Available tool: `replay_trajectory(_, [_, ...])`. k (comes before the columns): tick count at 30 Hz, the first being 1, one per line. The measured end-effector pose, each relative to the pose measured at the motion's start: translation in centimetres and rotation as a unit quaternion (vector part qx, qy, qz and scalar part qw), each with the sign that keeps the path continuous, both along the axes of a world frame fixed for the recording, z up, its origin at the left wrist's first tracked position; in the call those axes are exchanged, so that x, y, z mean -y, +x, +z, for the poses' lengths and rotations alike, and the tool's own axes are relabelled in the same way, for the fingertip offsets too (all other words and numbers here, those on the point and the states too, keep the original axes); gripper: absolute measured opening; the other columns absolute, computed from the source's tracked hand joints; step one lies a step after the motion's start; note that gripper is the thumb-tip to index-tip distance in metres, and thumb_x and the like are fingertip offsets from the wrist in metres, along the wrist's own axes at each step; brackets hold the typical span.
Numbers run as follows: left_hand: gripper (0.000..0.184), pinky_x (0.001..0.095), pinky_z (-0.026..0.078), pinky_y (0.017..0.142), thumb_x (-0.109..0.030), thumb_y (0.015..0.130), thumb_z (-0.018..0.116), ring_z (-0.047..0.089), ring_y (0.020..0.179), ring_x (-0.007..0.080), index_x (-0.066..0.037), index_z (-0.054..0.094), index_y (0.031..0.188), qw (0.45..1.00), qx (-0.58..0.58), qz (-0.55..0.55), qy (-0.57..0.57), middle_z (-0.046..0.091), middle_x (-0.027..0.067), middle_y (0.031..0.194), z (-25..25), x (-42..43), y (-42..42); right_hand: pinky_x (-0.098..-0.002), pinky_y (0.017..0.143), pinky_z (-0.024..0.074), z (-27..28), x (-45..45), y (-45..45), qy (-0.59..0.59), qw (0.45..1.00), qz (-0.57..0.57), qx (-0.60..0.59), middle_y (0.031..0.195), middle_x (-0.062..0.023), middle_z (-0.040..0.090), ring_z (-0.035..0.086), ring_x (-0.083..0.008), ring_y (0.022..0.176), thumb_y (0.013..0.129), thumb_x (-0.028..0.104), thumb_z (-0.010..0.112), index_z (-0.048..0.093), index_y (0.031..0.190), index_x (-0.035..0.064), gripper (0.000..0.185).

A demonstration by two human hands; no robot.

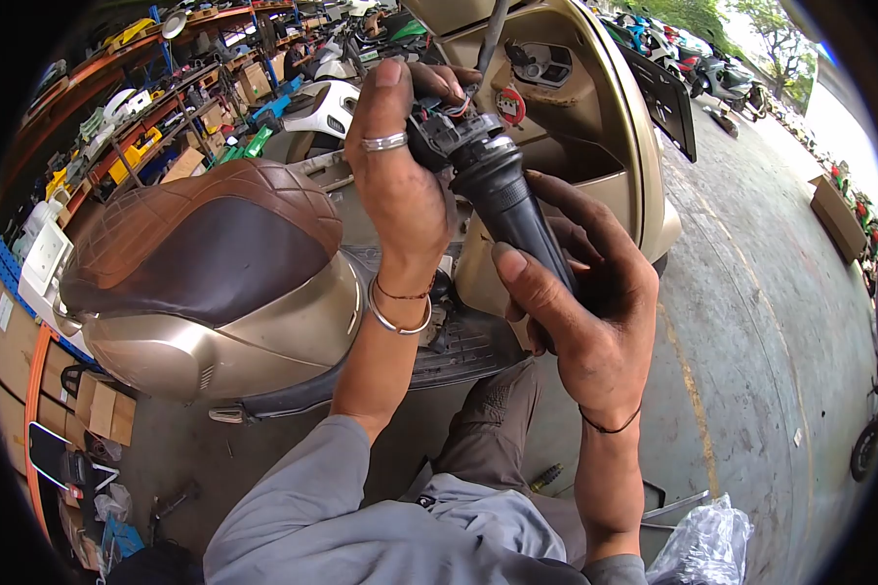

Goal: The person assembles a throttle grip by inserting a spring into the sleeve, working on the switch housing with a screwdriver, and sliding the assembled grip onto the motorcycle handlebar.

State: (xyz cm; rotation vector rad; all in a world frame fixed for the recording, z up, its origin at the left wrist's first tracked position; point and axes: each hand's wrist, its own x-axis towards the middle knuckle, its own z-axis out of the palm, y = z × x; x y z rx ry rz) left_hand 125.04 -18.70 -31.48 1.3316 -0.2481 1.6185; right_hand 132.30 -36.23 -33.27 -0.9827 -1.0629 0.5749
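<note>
A black handlebar grip (515, 207) slants across the upper middle, its ribbed collar toward the upper left. Around its lower part my right hand (595, 292) is closed, thumb on the near side. My left hand (400, 166), with a silver ring, is closed on a black switch housing (439, 132) at the grip's upper end. Thin wires show at the housing, partly hidden by my fingers. Behind them stands a gold scooter (263, 341) with a brown and black seat (249, 244). A dark bar rises from near the housing.
Shelves (98, 63) full of parts line the left. The scooter's front panel (644, 185) rises behind my right hand. Clear plastic wrap (707, 546) lies at the lower right. Cardboard boxes (104, 409) stand at the lower left. Parked scooters (727, 78) are at the upper right.
</note>
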Motion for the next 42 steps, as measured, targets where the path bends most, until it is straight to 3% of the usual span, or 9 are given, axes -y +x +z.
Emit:
replay_trajectory(4, [0.041, 0.0433, 0.065, 0.075, -0.04, 0.105, 0.044, 0.061, 0.105, 0.0287, -0.003, 0.055, 0.092, 1.0, -0.013, 0.019, 0.004, 0.056, 0.0118, 0.09, 0.0, 0.0, -0.1, -0.0261, 0.076, 0.0526, 0.1, 0.1, -0.4, 0.003, 1.0, -0.011, -0.006, 0.099, -0.0084, 0.069, 0.064, -0.0108, 0.087, 0.084, 0.006, 0.077, 0.061, 0.127, -0.0045, 0.048])
replay_trajectory(8, [0.04, 0.0428, 0.065, 0.074, -0.04, 0.105, 0.044, 0.061, 0.104, 0.0287, -0.004, 0.054, 0.092, 0.998, -0.017, 0.056, 0.021, 0.056, 0.011, 0.09, 0.0, 0.1, 0.0, -0.0283, 0.074, 0.0529, -1.7, -1.6, 0.0, 0.128, 0.977, -0.104, 0.136, 0.097, -0.0114, 0.07, 0.066, -0.0134, 0.083, 0.081, 0.003, 0.076, 0.063, 0.126, -0.0034, 0.048])
replay_trajectory(13, [0.039, 0.0423, 0.064, 0.073, -0.039, 0.105, 0.043, 0.061, 0.105, 0.029, -0.004, 0.053, 0.091, 0.997, -0.013, 0.069, 0.029, 0.056, 0.0104, 0.089, 0.1, 0.1, 0.0, -0.034, 0.073, 0.0542, -2.1, -1.9, -0.1, 0.172, 0.937, -0.19, 0.238, 0.098, -0.0167, 0.068, 0.07, -0.028, 0.081, 0.077, 0.002, 0.075, 0.065, 0.125, 0.0012, 0.049])
replay_trajectory(19, [0.037, 0.0414, 0.065, 0.074, -0.038, 0.105, 0.045, 0.062, 0.104, 0.029, -0.004, 0.053, 0.091, 0.997, -0.018, 0.077, 0.024, 0.056, 0.0103, 0.089, 0.1, 0.0, -0.2, -0.0376, 0.073, 0.0551, -1.7, -1.8, -0.1, 0.184, 0.908, -0.232, 0.296, 0.1, -0.0168, 0.068, 0.069, -0.0334, 0.082, 0.076, 0.001, 0.074, 0.066, 0.125, 0.0034, 0.05])
replay_trajectory(22, [0.037, 0.0417, 0.064, 0.073, -0.037, 0.104, 0.046, 0.062, 0.103, 0.0286, -0.004, 0.052, 0.09, 0.998, -0.013, 0.068, 0.012, 0.055, 0.0104, 0.089, 0.3, 0.4, -0.1, -0.0346, 0.073, 0.0551, -1.6, -1.8, 0.0, 0.187, 0.905, -0.227, 0.307, 0.101, -0.0153, 0.069, 0.07, -0.0279, 0.081, 0.078, 0.001, 0.074, 0.065, 0.126, 0.0017, 0.049])
replay_trajectory(27, [0.036, 0.0407, 0.064, 0.07, -0.036, 0.104, 0.046, 0.062, 0.102, 0.0284, -0.004, 0.052, 0.09, 0.998, -0.013, 0.064, 0.017, 0.055, 0.0106, 0.087, 0.4, 0.5, -0.3, -0.0254, 0.075, 0.0529, 0.3, 0.0, -0.6, 0.016, 0.998, -0.035, 0.04, 0.101, -0.0102, 0.071, 0.064, -0.0103, 0.083, 0.084, 0.003, 0.074, 0.062, 0.127, -0.0047, 0.046])
replay_trajectory(29, [0.035, 0.0403, 0.064, 0.069, -0.035, 0.104, 0.046, 0.062, 0.102, 0.0284, -0.003, 0.053, 0.09, 0.998, -0.011, 0.064, 0.013, 0.055, 0.0106, 0.087, 0.5, 0.7, -0.4, -0.0227, 0.075, 0.0513, 0.3, 0.1, -0.6, 0.014, 0.997, -0.039, 0.062, 0.101, -0.0088, 0.071, 0.06, -0.0066, 0.085, 0.085, 0.003, 0.074, 0.061, 0.127, -0.0068, 0.044])
replay_trajectory(32, [0.035, 0.0401, 0.065, 0.069, -0.034, 0.104, 0.046, 0.062, 0.102, 0.0286, -0.003, 0.053, 0.089, 0.998, -0.016, 0.058, 0.013, 0.055, 0.0107, 0.086, 0.7, 0.9, -0.3, -0.0227, 0.074, 0.0515, -0.4, -0.7, -0.7, 0.085, 0.991, -0.067, 0.084, 0.098, -0.0086, 0.071, 0.061, -0.0072, 0.083, 0.085, 0.003, 0.074, 0.062, 0.127, -0.0062, 0.045])
replay_trajectory(42, [0.034, 0.0377, 0.062, 0.068, -0.03, 0.104, 0.046, 0.063, 0.099, 0.0287, -0.001, 0.054, 0.087, 0.994, -0.019, 0.1, 0.035, 0.056, 0.0117, 0.086, 0.9, 1.2, -0.3, -0.023, 0.073, 0.0517, -0.5, -0.8, -0.9, 0.093, 0.988, -0.084, 0.09, 0.096, -0.0099, 0.072, 0.062, -0.0072, 0.08, 0.083, 0.002, 0.075, 0.063, 0.125, -0.0056, 0.045])
